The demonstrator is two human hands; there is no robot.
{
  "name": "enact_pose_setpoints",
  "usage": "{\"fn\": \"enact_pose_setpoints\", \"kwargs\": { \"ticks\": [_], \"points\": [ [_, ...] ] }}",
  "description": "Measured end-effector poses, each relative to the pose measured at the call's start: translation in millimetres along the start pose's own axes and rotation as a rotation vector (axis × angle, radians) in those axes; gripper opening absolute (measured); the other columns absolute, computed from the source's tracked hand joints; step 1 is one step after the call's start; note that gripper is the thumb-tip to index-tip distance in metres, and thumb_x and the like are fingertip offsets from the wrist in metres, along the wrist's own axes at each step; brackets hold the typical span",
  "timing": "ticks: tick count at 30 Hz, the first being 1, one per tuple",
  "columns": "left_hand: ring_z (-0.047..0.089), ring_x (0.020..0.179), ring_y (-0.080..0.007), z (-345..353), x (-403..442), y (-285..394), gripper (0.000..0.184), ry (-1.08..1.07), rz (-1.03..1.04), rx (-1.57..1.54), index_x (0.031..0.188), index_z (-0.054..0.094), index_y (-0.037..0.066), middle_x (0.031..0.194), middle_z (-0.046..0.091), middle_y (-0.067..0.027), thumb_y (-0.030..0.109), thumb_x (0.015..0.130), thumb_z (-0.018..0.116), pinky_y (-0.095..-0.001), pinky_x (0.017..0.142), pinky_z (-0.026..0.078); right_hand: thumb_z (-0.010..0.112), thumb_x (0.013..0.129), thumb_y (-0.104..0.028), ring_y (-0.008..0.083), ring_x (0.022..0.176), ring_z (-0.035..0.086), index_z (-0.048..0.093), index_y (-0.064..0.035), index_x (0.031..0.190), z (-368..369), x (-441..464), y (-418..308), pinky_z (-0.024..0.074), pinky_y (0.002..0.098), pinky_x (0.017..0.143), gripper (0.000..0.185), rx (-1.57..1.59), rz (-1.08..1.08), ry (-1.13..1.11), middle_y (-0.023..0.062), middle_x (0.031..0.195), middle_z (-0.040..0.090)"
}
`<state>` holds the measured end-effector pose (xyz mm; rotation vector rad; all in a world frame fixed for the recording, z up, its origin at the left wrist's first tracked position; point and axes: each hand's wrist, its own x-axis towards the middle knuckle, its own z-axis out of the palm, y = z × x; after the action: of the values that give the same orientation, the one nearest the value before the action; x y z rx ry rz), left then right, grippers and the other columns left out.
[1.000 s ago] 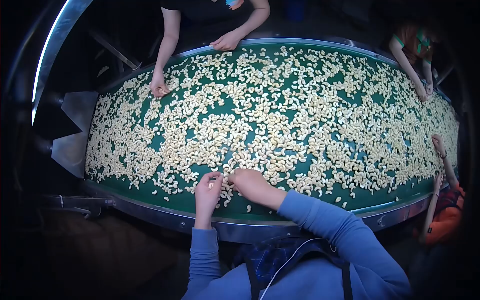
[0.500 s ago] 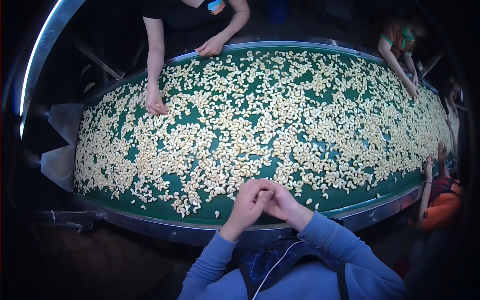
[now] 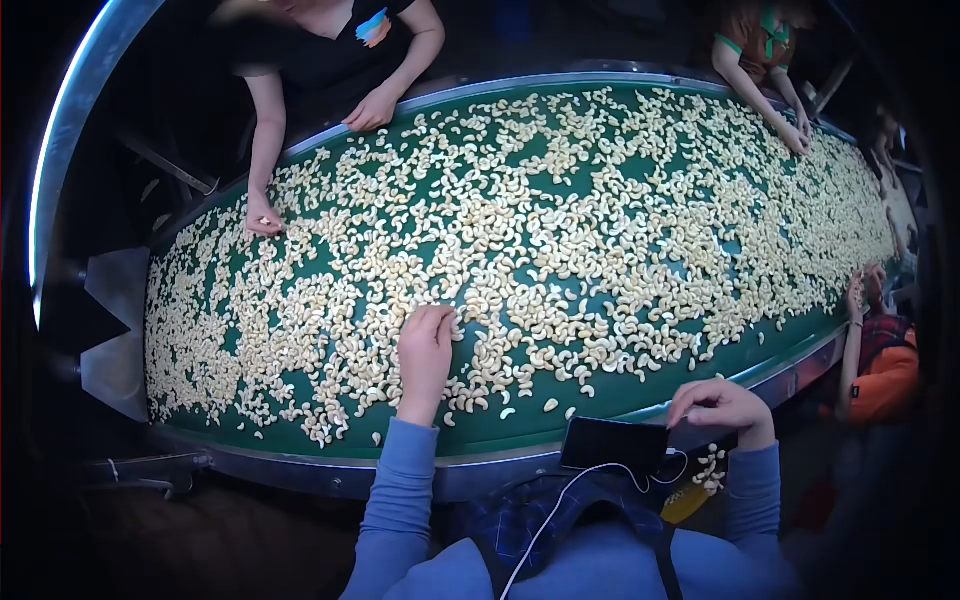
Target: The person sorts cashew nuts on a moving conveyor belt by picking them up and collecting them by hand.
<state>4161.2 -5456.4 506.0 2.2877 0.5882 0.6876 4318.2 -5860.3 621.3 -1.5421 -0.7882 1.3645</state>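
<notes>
Nearest are the 2 blue sleeves and a dark checked apron, with a white cable running up over it to a black phone at the near rim of the green belt. Low on the right, below the right hand, part of a yellow container shows; a cluster of pale cashews appears just above it, and whether these lie inside or are in the air I cannot tell. The right hand stands half open beside the phone's right end, its fingers bent and loosely parted. Farther in, the left hand reaches over the belt with its fingers drawn together among the cashew nuts; I cannot tell whether 1 is pinched there. The nuts cover most of the belt in a loose layer, with green patches between. At the belt's left end stand 2 metal plates. On the right, a co-worker in orange has both hands at the edge. Across the belt, 1 person in a dark shirt has a hand down on the nuts; another in brown leans in at the far right.
</notes>
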Motion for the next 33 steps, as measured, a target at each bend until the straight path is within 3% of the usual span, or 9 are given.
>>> {"fn": "enact_pose_setpoints", "kwargs": {
  "ticks": [2, 7, 12, 15, 17, 20, 27, 31, 33],
  "points": [
    [0.063, 0.078, -0.0308, 21.4, 8.4, -11.7, 0.005, 0.027, 0.182, 0.295, 0.087, 0.068, 0.002, 0.082, 0.066, -0.0130, 0.003, 0.083, 0.065, -0.0388, 0.071, 0.050, 0.064, 0.092, -0.017, 0.0150, 0.091, 0.062, 0.070, -0.0001, 0.095, 6.0, 14.5, 3.5, 0.0477, 0.0295, 0.084, 0.018, -0.047, 0.059, 0.214, 0.0077, 0.095, 0.067],
    [0.064, 0.079, -0.0289, 15.3, 5.2, -3.6, 0.013, -0.100, -0.101, 0.278, 0.093, 0.066, -0.001, 0.082, 0.066, -0.0158, 0.003, 0.081, 0.065, -0.0376, 0.073, 0.051, 0.068, 0.090, -0.021, 0.0094, 0.072, 0.062, 0.069, -0.0013, 0.095, -3.3, 40.1, 46.0, 0.0496, 0.0253, 0.067, 0.020, -0.289, 0.187, 0.536, 0.0028, 0.082, 0.067],
    [0.064, 0.084, -0.0129, 11.0, -19.8, 32.9, 0.023, -0.102, -0.617, -0.741, 0.107, 0.061, -0.003, 0.091, 0.067, -0.0074, 0.012, 0.092, 0.065, -0.0247, 0.076, 0.052, 0.069, 0.090, -0.018, 0.0073, 0.063, 0.058, 0.068, -0.0021, 0.093, -22.9, 81.0, 36.9, 0.0474, 0.0237, 0.058, 0.017, 0.066, 0.032, 0.595, 0.0022, 0.074, 0.064],
    [0.061, 0.081, -0.0092, 32.4, -34.6, 46.7, 0.023, -0.175, -0.733, -1.201, 0.111, 0.059, -0.001, 0.093, 0.065, -0.0061, 0.014, 0.095, 0.062, -0.0206, 0.068, 0.049, 0.071, 0.083, -0.012, 0.0200, 0.069, 0.061, 0.067, -0.0031, 0.089, -28.0, 129.8, 35.5, 0.0505, 0.0325, 0.065, 0.011, -0.568, -0.282, 0.891, 0.0080, 0.080, 0.058],
    [0.059, 0.076, -0.0070, 50.6, -37.5, 66.3, 0.022, -0.251, -0.770, -1.227, 0.109, 0.060, -0.001, 0.087, 0.064, -0.0032, 0.016, 0.095, 0.062, -0.0188, 0.065, 0.046, 0.070, 0.082, -0.010, 0.0259, 0.076, 0.061, 0.065, -0.0026, 0.084, -32.4, 150.6, 47.9, 0.0507, 0.0376, 0.070, 0.009, -0.733, -0.195, 0.872, 0.0096, 0.082, 0.058],
    [0.046, 0.057, -0.0057, 70.8, -24.3, 105.8, 0.018, -0.357, -0.639, -0.720, 0.097, 0.066, 0.001, 0.066, 0.053, 0.0051, 0.018, 0.092, 0.066, -0.0217, 0.052, 0.035, 0.070, 0.080, -0.009, 0.0283, 0.080, 0.061, 0.063, -0.0025, 0.083, -38.4, 138.6, 38.5, 0.0503, 0.0388, 0.073, 0.010, -0.638, -0.116, 0.735, 0.0116, 0.082, 0.057],
    [0.062, 0.064, -0.0238, 151.9, 15.6, 118.2, 0.015, -0.019, 0.010, 0.013, 0.088, 0.068, 0.000, 0.067, 0.061, -0.0129, 0.015, 0.086, 0.068, -0.0333, 0.060, 0.048, 0.074, 0.079, -0.013, 0.0220, 0.075, 0.062, 0.068, -0.0037, 0.093, -60.2, 108.7, 26.1, 0.0510, 0.0341, 0.070, 0.018, -0.404, -0.073, 0.509, 0.0102, 0.083, 0.059],
    [0.062, 0.062, -0.0213, 143.3, 19.3, 132.9, 0.013, -0.298, -0.268, -0.041, 0.087, 0.068, 0.000, 0.075, 0.064, -0.0135, 0.013, 0.085, 0.068, -0.0331, 0.058, 0.048, 0.070, 0.077, -0.007, 0.0280, 0.084, 0.062, 0.066, -0.0047, 0.090, -64.0, 145.7, 40.1, 0.0521, 0.0376, 0.073, 0.014, -0.696, -0.345, 0.643, 0.0100, 0.086, 0.059],
    [0.054, 0.053, -0.0116, 136.7, 9.7, 116.7, 0.015, -0.350, -0.423, -0.419, 0.092, 0.065, 0.003, 0.067, 0.059, -0.0013, 0.016, 0.087, 0.067, -0.0274, 0.050, 0.043, 0.069, 0.076, -0.007, 0.0300, 0.089, 0.061, 0.064, -0.0052, 0.089, -64.0, 163.3, 46.8, 0.0523, 0.0400, 0.074, 0.014, -0.912, -0.406, 0.632, 0.0100, 0.089, 0.058]
  ]
}}
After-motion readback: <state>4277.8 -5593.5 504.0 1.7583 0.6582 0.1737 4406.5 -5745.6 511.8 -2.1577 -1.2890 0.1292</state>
